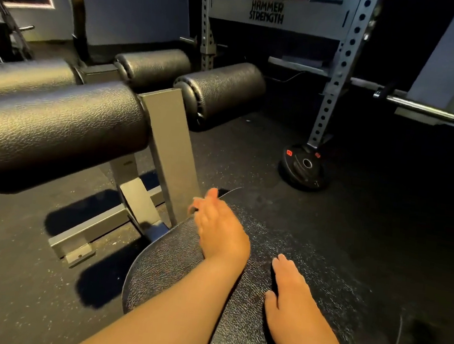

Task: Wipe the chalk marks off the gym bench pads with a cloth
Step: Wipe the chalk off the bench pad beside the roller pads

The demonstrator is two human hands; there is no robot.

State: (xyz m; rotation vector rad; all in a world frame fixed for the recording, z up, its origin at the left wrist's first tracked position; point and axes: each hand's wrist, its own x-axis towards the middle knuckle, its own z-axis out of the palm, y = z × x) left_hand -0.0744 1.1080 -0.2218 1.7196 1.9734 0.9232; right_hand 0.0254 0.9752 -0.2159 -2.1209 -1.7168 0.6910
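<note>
The black bench pad (322,267) is seen low at 6 o'clock with both hands laid open on it: the left hand (220,229) at its far edge, fingers loosely bent, and the right hand (291,295) flat, fingers straight. Just beyond the left hand the way is blocked by a grey steel post (170,148) at 11 o'clock, with roller pads (56,124) at 10. A weight plate (304,166) is laid on the floor (388,190) at 1 o'clock, beside the perforated rack (335,79).

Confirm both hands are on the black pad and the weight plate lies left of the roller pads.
Wrong side: the head view shows the weight plate lying right of the roller pads. The left hand and right hand are on the black pad.
</note>
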